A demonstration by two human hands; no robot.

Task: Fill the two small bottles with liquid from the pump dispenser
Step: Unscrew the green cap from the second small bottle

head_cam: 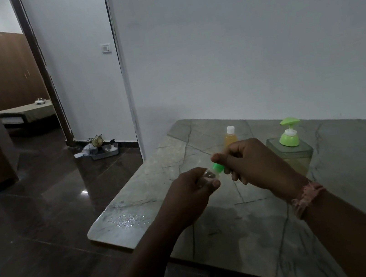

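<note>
Nearest the camera, two bare forearms reach out over the grey-green veined stone bench [250, 223], the right one wearing a pink band [306, 197] at the wrist. The left hand [193, 191] is curled closed around a small clear bottle [209, 175], held tilted on its side above the bench, just inside the left edge; only a rounded, see-through part of its body shows between the thumb and fingers, and whether it holds any liquid cannot be told. The right hand [250, 161] is pinched shut on the bottle's bright green cap [218, 167], thumb and forefinger closed around it, the other fingers folded under. The cap sits at the bottle's neck; whether it is screwed on or loose cannot be told. The two hands are close together, joined by bottle and cap.

A wet, glistening patch [128, 221] lies on the bench near its rounded near-left corner.

Behind the right hand, towards the far edge by the wall, a second small bottle [230, 137] stands upright with a white cap and amber-yellow liquid inside; its lower part is hidden by the hand. To its right stands the pump dispenser [291, 145], a squat translucent container with a lime-green collar and a lime-green pump head, with pale yellowish liquid in its lower part.

Beyond the bench rises a plain white wall [246, 44]; to the left lies a dark polished floor [34, 221].
</note>
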